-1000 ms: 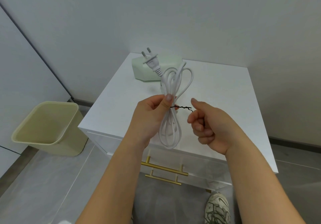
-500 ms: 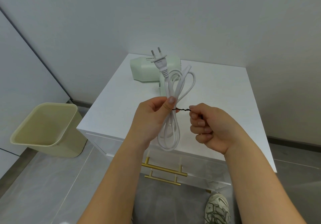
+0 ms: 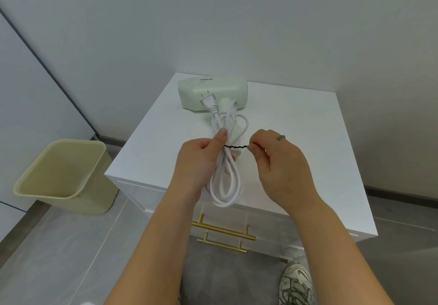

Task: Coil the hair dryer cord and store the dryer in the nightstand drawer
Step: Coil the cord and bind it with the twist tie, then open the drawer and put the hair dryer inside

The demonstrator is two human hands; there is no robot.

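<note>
A pale green hair dryer [image 3: 213, 92] lies on its side at the back of the white nightstand top [image 3: 296, 139]. Its white cord [image 3: 227, 181] is folded into a long bundle of loops, with the two-pin plug [image 3: 208, 102] at the far end over the dryer. My left hand [image 3: 201, 160] grips the bundle at its middle, thumb on top. A black twisted wire tie [image 3: 237, 147] wraps the bundle there. My right hand [image 3: 279, 162] pinches the tie's twisted end, pulled out to the right. Both drawers are closed; their gold handles [image 3: 222, 230] show below.
A beige waste bin [image 3: 64, 176] stands on the grey floor to the left of the nightstand. Walls close in behind and on the right. A sneaker [image 3: 296, 285] shows at the bottom right, near the drawer fronts.
The cord bundle has dropped lower, so the plug now lies over the dryer. My right hand has turned and twisted the black tie tighter, and its end now points straight right.
</note>
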